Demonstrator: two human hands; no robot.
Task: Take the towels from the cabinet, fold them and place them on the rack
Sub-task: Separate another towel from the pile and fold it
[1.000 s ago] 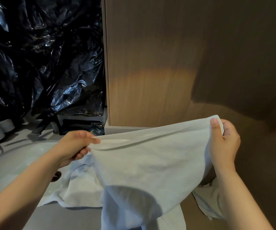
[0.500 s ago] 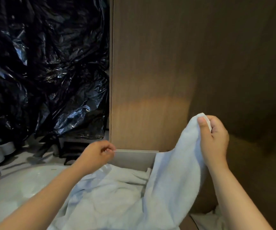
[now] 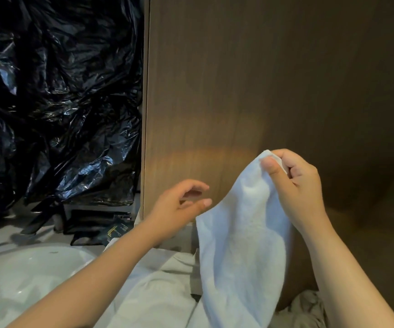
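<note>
A white towel (image 3: 240, 245) hangs down from my right hand (image 3: 295, 185), which pinches its top corner between thumb and fingers in front of the brown wooden cabinet panel (image 3: 214, 91). My left hand (image 3: 179, 209) hovers just left of the towel with loosely curved fingers and holds nothing. More white towel cloth (image 3: 153, 294) lies bunched below my left forearm. Another crumpled towel (image 3: 307, 308) shows at the bottom right. No rack is in view.
A white sink basin (image 3: 25, 280) fills the lower left. Black plastic sheeting (image 3: 56, 102) covers the wall on the left. Dark boxes (image 3: 96, 226) sit on the counter beside the cabinet's edge.
My left hand has let go of the towel's edge and opened. The towel, stretched between both hands a second ago, now hangs from my right hand alone.
</note>
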